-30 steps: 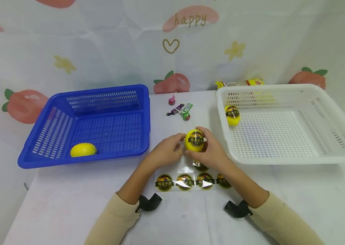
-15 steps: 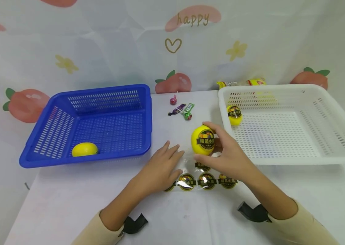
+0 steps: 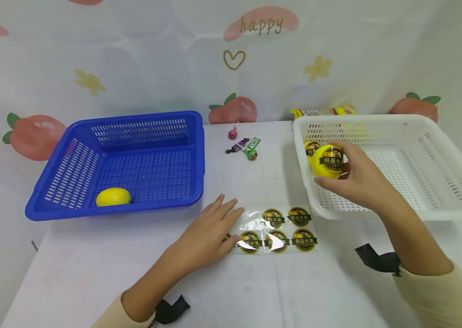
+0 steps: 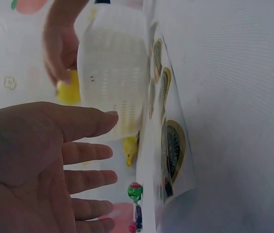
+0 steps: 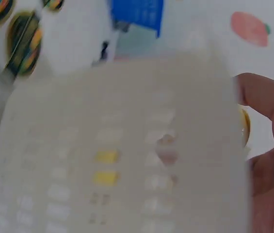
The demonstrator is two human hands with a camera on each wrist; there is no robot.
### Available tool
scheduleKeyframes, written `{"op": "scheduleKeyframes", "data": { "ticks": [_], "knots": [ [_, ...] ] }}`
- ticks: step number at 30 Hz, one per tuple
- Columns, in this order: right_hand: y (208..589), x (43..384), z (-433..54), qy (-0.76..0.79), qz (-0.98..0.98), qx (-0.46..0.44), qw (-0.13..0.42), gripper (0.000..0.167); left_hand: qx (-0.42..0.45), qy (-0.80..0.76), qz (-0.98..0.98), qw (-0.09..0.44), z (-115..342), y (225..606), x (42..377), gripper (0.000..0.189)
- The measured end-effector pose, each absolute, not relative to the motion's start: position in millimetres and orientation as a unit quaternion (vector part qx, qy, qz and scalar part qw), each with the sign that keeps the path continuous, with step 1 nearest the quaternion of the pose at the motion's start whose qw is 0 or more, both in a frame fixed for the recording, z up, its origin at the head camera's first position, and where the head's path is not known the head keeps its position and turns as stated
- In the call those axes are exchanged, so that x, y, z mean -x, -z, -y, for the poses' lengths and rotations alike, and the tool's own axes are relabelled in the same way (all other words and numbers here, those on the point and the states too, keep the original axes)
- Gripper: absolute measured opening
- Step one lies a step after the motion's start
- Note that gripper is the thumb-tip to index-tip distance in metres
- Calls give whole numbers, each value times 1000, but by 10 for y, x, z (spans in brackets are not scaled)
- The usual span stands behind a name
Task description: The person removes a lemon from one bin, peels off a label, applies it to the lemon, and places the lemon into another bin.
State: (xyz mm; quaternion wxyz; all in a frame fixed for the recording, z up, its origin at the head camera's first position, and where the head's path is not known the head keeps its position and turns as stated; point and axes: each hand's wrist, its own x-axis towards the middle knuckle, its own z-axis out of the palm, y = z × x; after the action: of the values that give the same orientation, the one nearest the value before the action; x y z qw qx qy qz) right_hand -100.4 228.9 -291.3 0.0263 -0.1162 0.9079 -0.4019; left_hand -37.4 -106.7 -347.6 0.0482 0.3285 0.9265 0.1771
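Observation:
My right hand (image 3: 363, 177) holds a yellow lemon (image 3: 327, 161) with a round black-and-gold sticker facing up, over the left side of the white basket (image 3: 394, 214). Another stickered lemon (image 3: 309, 148) lies in that basket, partly hidden behind the held one. My left hand (image 3: 206, 234) is spread with straight fingers over the left end of a clear sheet of stickers (image 3: 255, 221). The left wrist view shows the fingers of this hand (image 4: 35, 165) extended around nothing. In the right wrist view the basket wall (image 5: 127, 111) covers most of the right hand (image 5: 272, 145).
On the left stands a blue basket (image 3: 196, 182) with one plain lemon (image 3: 113, 197) near its front wall. Between the baskets lie several wrapped candies (image 3: 247, 148). Yellow packets (image 3: 343, 110) show behind the white basket, against a printed backdrop (image 3: 153, 68).
Both hands were at the lemon; the left let go and came down to the sheet. My right hand carried the lemon rightward to over the white basket, uncovering stickers on the sheet.

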Motion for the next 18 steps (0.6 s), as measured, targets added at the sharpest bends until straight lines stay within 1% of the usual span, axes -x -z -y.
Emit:
{"op": "scheduleKeyframes", "data": {
  "ticks": [5,8,14,18],
  "knots": [
    [3067,1155,-2487,304,-943,89,104,76,-326,-179,-927,50,1101,3484,355,56],
    [3182,1195,-2559,262,-951,88,142,79,-323,-176,-928,57,1111,3484,343,55],
    [3319,1276,-2582,229,-951,115,175,84,-322,-174,-929,52,1117,3497,308,54],
    [3328,1294,-2556,228,-947,132,183,77,-321,-171,-930,47,1114,3496,291,54]
  ]
}}
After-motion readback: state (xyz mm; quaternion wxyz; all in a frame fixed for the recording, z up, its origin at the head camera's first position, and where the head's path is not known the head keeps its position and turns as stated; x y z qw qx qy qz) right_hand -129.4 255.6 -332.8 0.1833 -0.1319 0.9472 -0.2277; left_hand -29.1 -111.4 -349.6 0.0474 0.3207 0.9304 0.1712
